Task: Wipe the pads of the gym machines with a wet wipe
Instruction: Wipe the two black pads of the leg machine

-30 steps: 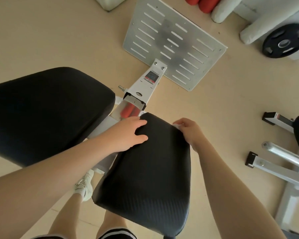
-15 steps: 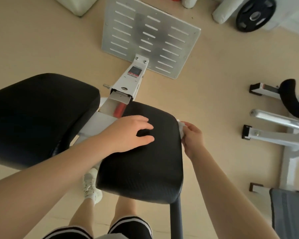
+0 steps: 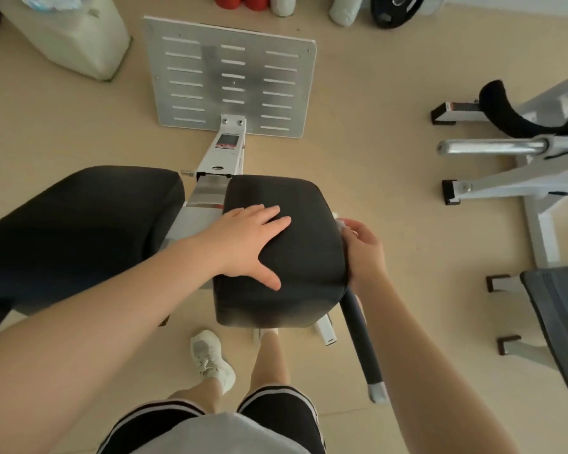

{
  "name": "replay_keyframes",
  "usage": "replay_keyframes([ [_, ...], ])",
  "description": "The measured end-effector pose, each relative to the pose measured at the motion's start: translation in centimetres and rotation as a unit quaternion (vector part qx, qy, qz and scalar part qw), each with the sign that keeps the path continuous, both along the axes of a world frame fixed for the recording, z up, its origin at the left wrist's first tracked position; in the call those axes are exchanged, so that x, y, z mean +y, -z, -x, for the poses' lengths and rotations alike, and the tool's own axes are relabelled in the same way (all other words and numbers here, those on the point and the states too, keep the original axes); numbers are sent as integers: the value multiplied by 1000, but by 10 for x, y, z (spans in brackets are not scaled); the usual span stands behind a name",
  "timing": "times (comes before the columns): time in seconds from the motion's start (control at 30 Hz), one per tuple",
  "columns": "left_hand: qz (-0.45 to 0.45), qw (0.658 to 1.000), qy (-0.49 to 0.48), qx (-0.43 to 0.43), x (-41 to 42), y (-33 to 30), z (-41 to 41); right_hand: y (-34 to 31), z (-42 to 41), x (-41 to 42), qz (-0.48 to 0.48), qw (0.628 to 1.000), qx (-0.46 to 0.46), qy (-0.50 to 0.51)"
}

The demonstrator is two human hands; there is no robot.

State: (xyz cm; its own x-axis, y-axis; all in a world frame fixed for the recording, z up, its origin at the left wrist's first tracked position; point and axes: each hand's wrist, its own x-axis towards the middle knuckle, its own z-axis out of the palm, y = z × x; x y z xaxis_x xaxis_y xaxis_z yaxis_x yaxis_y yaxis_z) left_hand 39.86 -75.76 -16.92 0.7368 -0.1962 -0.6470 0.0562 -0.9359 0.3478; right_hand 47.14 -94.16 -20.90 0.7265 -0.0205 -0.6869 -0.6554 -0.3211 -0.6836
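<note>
We see left hand (image 3: 250,244) flat, fingers straight, on top of the black pad (image 3: 295,257). Right hand (image 3: 363,253) presses the wet wipe (image 3: 340,224) against the pad's right edge.

Your right hand (image 3: 363,253) has open floor (image 3: 391,178) out past it. Below the grip a dark handle bar (image 3: 359,342) sticks out, and your left hand (image 3: 246,244) sits flat across the pad (image 3: 295,257) on the other side.

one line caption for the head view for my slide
Left hand steadies the black pad while right hand wipes its side.
</note>
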Motion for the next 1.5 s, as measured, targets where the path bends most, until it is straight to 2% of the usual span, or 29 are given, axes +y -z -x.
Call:
replay_keyframes([
  [0.13, -21, 998, 20, -46, -5, -8, 6, -14, 60, -40, -10, 998, -61, 20],
  [0.23, -29, 996, -2, -82, -8, -10, 17, -9, 97, -51, 13, 995, -91, 36],
  [0.3, -39, 991, -25, -127, -15, -9, 30, 0, 116, -49, 66, 994, -81, 24],
  [0.37, -35, 984, -43, -171, -19, -6, 49, 6, 128, -41, 99, 994, -32, 42],
  [0.43, -12, 979, -57, -196, -19, 0, 72, 6, 128, -33, 62, 992, -27, 106],
  [0.5, 30, 973, -100, -208, -15, 4, 96, 0, 118, -29, 3, 984, -92, 155],
  [0.57, 77, 958, -180, -211, -15, 6, 114, -4, 112, -32, -25, 977, -151, 151],
  [0.63, 115, 929, -285, -206, -20, 11, 125, -4, 116, -34, -28, 978, -156, 137],
  [0.73, 156, 884, -403, -179, -31, 24, 131, 11, 130, -37, -3, 986, -89, 143],
  [0.83, 211, 847, -453, -183, -40, 38, 132, 39, 141, -44, 15, 986, 41, 161],
  [0.9, 207, 835, -468, -202, -43, 44, 135, 50, 141, -47, 29, 979, 115, 167],
  [1.03, 183, 811, -494, -253, -47, 48, 141, 56, 136, -49, -27, 972, 108, 209],
  [1.17, 167, 783, -549, -240, -60, 47, 140, 62, 151, -52, -73, 966, 89, 231],
  [1.23, 171, 770, -578, -208, -67, 52, 142, 72, 158, -49, -61, 957, 136, 249],
  [1.33, 188, 737, -634, -139, -71, 64, 148, 88, 170, -38, -150, 926, 210, 277],
  [1.4, 169, 743, -635, -128, -72, 70, 150, 95, 177, -26, -195, 900, 245, 303],
  [1.5, 151, 748, -632, -137, -72, 74, 150, 99, 186, -6, -223, 886, 291, 285],
])
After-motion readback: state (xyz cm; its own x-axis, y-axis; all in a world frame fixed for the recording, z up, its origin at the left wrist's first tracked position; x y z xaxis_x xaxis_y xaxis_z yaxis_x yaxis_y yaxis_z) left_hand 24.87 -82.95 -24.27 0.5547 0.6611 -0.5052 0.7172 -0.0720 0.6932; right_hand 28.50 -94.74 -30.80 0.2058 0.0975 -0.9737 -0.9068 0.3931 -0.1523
